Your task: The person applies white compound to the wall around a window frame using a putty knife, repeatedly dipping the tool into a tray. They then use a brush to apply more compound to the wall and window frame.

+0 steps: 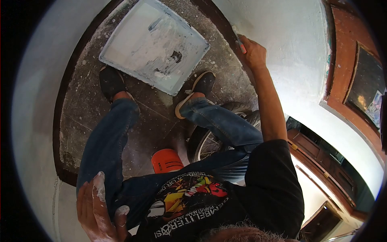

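My right hand (254,54) is closed round the orange-and-grey handle of a brush (242,43), stretched out to the upper right. The tool's pale head touches or nearly touches the white wall (290,44) just above the dark baseboard. My left hand (98,209), with white paint on its fingertips, is at the lower left near my thigh, fingers apart and holding nothing. A large white tray (161,44), smeared with white and dark paint, lies on the floor in front of my shoes.
An orange bucket (167,160) stands on the speckled dark floor (80,117) between my legs. Beside my knee is a spoked wheel with a tyre (197,143). A brown wooden window frame (346,56) is at the right, and a white wall (36,101) curves along the left.
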A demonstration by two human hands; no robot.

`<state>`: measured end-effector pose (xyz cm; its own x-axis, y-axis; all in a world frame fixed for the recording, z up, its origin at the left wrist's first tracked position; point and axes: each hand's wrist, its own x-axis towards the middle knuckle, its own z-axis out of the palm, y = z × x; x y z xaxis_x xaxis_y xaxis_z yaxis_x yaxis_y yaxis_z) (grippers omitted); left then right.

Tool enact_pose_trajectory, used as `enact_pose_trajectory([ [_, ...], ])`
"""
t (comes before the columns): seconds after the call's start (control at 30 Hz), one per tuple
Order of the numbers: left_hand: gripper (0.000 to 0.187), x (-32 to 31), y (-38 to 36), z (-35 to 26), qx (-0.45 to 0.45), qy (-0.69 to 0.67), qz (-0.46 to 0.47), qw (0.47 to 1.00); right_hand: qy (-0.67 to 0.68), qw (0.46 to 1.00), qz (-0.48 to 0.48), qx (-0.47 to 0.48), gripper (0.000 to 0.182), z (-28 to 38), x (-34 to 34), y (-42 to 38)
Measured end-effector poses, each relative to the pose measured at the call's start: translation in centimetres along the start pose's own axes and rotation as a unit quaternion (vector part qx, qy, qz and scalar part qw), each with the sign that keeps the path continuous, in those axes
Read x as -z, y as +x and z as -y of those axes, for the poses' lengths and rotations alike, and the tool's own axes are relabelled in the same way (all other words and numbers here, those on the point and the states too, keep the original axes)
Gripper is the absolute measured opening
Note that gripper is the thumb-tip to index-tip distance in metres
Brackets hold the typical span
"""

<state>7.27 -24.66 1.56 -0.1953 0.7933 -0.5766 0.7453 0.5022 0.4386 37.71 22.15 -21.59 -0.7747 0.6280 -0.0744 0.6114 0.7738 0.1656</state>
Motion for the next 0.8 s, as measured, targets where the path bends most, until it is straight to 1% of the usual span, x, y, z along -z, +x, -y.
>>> enact_pose_trajectory([
  [0.1,0.057,-0.4,-0.4,0.3,0.013,0.04,0.003,0.999,0.016,0.999,-0.031,-0.031,0.033,-0.9,2.3,0.2],
  [0.13,0.057,-0.5,-0.5,0.5,0.012,0.025,-0.001,1.0,0.013,0.998,-0.049,-0.032,0.034,-0.9,3.5,-0.3],
  [0.23,0.056,-0.4,0.0,1.0,-0.005,-0.002,-0.008,1.0,0.043,0.992,-0.093,-0.079,0.035,-0.1,5.8,-3.3],
  [0.27,0.056,-0.2,0.0,1.2,-0.016,0.001,-0.007,1.0,0.055,0.992,-0.093,-0.062,0.035,-0.7,5.0,-4.4],
  [0.3,0.056,-0.1,0.1,1.2,-0.026,0.006,-0.008,1.0,0.054,0.995,-0.057,-0.054,0.034,-0.6,4.5,-5.1],
  [0.37,0.056,-0.1,0.3,0.9,-0.016,0.013,-0.007,1.0,0.043,0.997,-0.044,-0.039,0.034,-1.0,1.7,-5.8],
  [0.47,0.057,-0.3,0.2,0.5,-0.004,0.008,-0.008,1.0,0.009,0.999,0.004,-0.051,0.034,-1.0,0.1,-5.0],
  [0.6,0.057,0.2,0.5,0.1,-0.007,-0.002,0.013,1.0,-0.002,0.997,-0.009,-0.083,0.035,-1.9,2.3,-5.2],
  [0.7,0.057,0.0,0.5,0.2,-0.006,0.021,-0.005,1.0,0.032,0.995,-0.014,-0.095,0.035,-2.2,3.4,-7.0],
  [0.8,0.057,0.4,0.8,-0.2,-0.003,0.018,0.01,1.0,0.02,0.999,0.016,-0.036,0.035,-2.4,1.4,-7.3],
])
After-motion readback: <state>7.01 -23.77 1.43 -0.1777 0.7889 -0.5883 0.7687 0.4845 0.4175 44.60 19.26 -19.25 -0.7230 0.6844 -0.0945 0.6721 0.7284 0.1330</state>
